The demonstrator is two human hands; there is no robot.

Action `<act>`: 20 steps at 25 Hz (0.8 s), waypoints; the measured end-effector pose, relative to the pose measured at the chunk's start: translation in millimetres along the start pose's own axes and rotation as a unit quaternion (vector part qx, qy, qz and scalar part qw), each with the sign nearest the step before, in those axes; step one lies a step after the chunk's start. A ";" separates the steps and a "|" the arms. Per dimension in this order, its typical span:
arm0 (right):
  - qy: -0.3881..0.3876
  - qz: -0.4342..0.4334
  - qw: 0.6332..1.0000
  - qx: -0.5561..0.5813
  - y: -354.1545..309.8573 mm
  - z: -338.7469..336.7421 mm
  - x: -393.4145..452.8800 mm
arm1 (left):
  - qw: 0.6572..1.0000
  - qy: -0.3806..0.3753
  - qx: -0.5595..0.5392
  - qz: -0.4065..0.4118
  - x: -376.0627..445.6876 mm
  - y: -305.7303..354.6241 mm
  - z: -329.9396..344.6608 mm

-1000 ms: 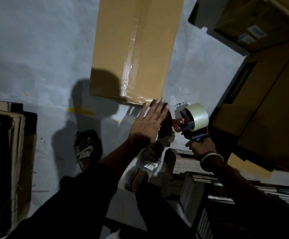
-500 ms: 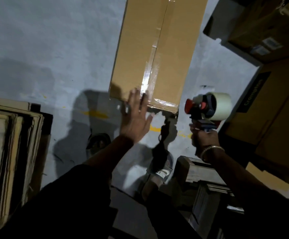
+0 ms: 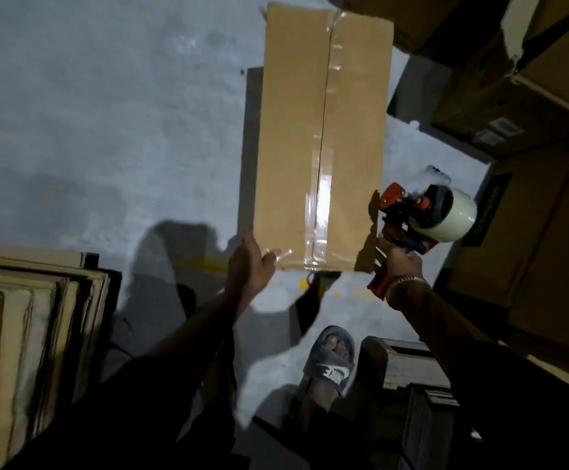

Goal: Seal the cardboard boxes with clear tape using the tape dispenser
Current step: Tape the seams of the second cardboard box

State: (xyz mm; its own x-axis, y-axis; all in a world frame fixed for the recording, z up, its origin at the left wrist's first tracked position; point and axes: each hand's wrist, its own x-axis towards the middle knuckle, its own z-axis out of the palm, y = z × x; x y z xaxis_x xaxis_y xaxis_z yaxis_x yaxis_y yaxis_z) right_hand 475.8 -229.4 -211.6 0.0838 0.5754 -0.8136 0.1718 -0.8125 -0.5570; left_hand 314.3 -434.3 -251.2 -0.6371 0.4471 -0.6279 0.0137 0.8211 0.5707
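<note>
On the floor, head view: the cardboard box [image 3: 293, 137] is lying seam-taped, the left hand [image 3: 252, 266] gripping its near-left corner and the right hand [image 3: 399, 264] clamping the tape dispenser [image 3: 425, 212] beside its near-right corner, probably risking the tape end lifting if left unpressed.

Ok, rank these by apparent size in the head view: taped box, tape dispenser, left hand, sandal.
1. taped box
2. tape dispenser
3. left hand and sandal: look alike, at different depths, so unranked.
</note>
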 end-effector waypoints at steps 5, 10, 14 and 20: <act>0.039 0.006 0.996 -0.077 -0.1 -55.9 -30.1 | 0.990 -0.133 0.014 -0.039 -72.2 -24.3 35.8; 0.051 -0.022 0.993 -0.102 4.3 -76.8 -16.8 | 0.991 -0.091 0.103 0.012 -80.7 -6.4 25.4; 0.039 -0.022 0.989 -0.140 -17.9 -61.4 -39.6 | 0.979 -0.101 0.157 0.084 -61.5 41.5 -21.2; -0.155 0.059 0.969 -0.182 -101.5 13.2 -114.0 | 0.948 -0.253 -0.133 -0.142 -16.7 173.2 -100.1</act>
State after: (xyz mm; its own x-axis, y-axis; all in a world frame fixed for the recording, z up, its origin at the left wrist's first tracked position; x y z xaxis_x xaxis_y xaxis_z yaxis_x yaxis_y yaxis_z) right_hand 435.8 -213.7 -64.6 -0.1655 0.3792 -0.9104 0.5186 -0.7517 -0.4073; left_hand 250.1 -335.1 -88.9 -0.1340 0.3901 -0.9110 -0.3406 0.8451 0.4120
